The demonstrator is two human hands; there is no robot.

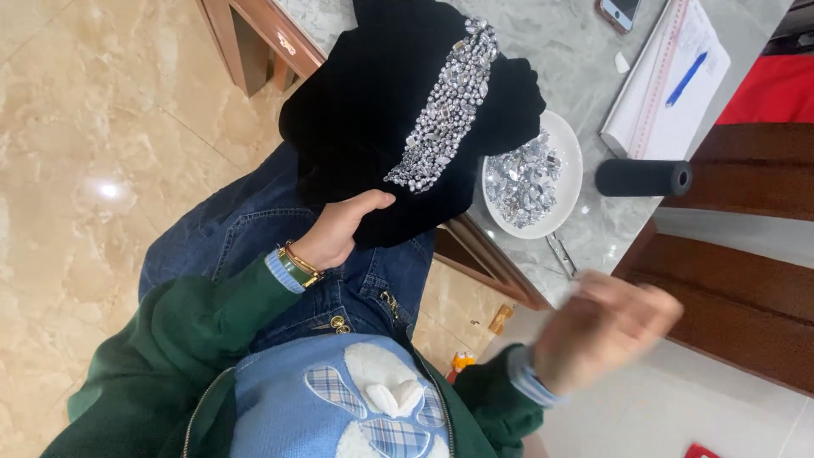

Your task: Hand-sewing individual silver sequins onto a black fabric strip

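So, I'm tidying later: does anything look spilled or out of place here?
Nothing spilled: the crystals sit heaped inside the white dish on the marble table. Only the black thread spool lies on its side near the table's edge.

black velvet garment [373, 110] with silver rhinestone strip [445, 106], draped from table edge onto lap

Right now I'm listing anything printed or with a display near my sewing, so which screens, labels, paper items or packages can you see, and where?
Phone: top edge of the marble table, rectangular, pinkish rim, screen mostly cut off.
Notepad: top right of the table, white lined pages, a blue pen on it and a pale ruler along its left edge.
No packages or signs show.
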